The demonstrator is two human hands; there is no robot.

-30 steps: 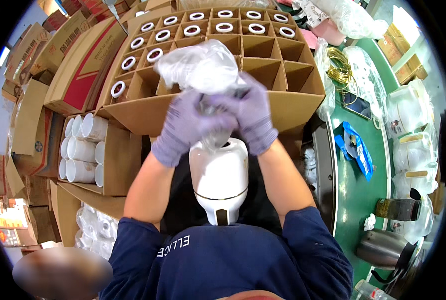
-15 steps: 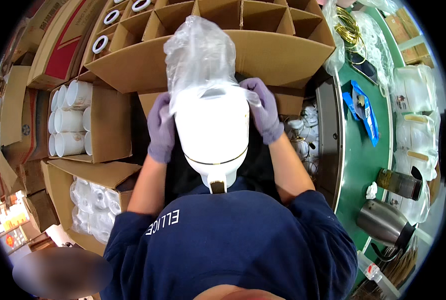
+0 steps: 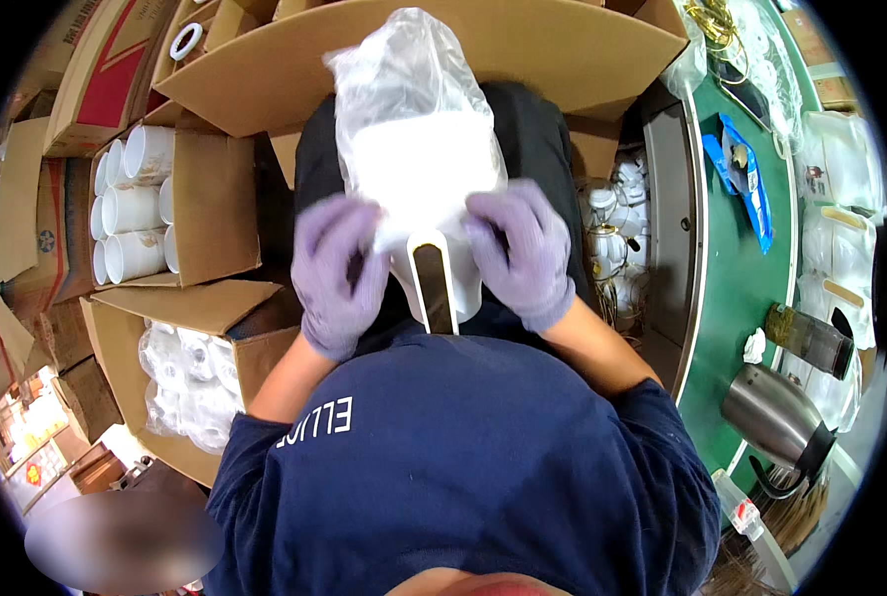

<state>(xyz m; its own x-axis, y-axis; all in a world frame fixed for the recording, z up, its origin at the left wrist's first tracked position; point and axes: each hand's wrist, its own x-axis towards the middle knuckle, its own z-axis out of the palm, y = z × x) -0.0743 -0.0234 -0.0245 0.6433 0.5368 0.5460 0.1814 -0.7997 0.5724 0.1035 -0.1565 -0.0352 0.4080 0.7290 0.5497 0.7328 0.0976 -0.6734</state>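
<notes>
White jug (image 3: 469, 286), in the person's lap, between thighs (image 3: 535, 124) in black cloth; its handle (image 3: 433, 283), with a dark strip set in a pale border, points toward the navy shirt (image 3: 463, 437). A clear plastic bag (image 3: 404, 74) covers the far part of the jug, its loose closed end reaching out beyond it, toward the large carton.

Left hand (image 3: 339, 268), in a lavender glove, at the left of the bag's edge; right hand (image 3: 523, 250), gloved alike, opposite it. The fingers of both are bent inward, tips at the film; whether they are clamped on it I cannot tell through the glare.

Ahead: a divided carton (image 3: 563, 65), near flap turned outward, with a white ring (image 3: 186, 41) showing in one cell. To the person's left: an open box (image 3: 217, 209) of stacked white cups (image 3: 134, 210) and, nearer the body, a second box (image 3: 200, 301) holding white pieces in clear wrap (image 3: 195, 387).

To the right, beyond a grey metal cabinet (image 3: 668, 228): a green worktop (image 3: 717, 288) bearing a blue packet (image 3: 749, 184), a crumpled white tissue (image 3: 754, 347), a dark see-through vessel (image 3: 809, 341) and a steel kettle (image 3: 771, 407). Bagged white vessels (image 3: 841, 243) line its far side.
</notes>
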